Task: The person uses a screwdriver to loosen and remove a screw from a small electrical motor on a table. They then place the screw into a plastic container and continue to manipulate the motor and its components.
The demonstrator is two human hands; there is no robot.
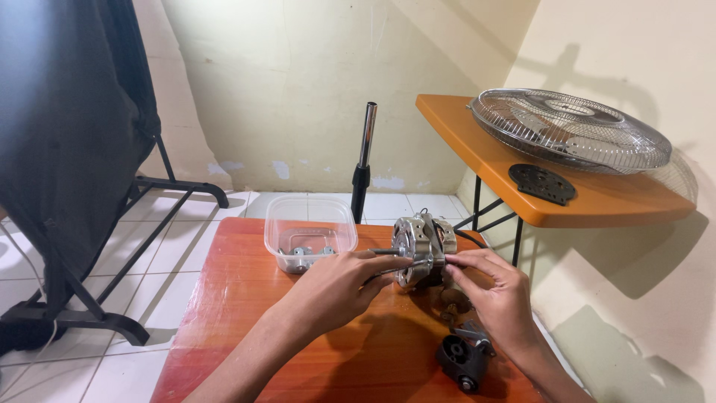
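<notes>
Fan motor (423, 246) at centre of wooden table (224, 321). Left hand (343, 280) grips motor's shaft at its 9 o'clock; right hand (492, 287) pinches motor's 3 o'clock side. Clear plastic tub (309, 227) at motor's 9 o'clock, black housing part (462, 358) at 5.

I count two hands, my left hand (344, 282) and right hand (492, 292), one fan motor (422, 248), one clear plastic tub (309, 231), two wire fan guards (570, 128), one black disc (542, 183), two tables, one chrome pole (365, 160).
</notes>
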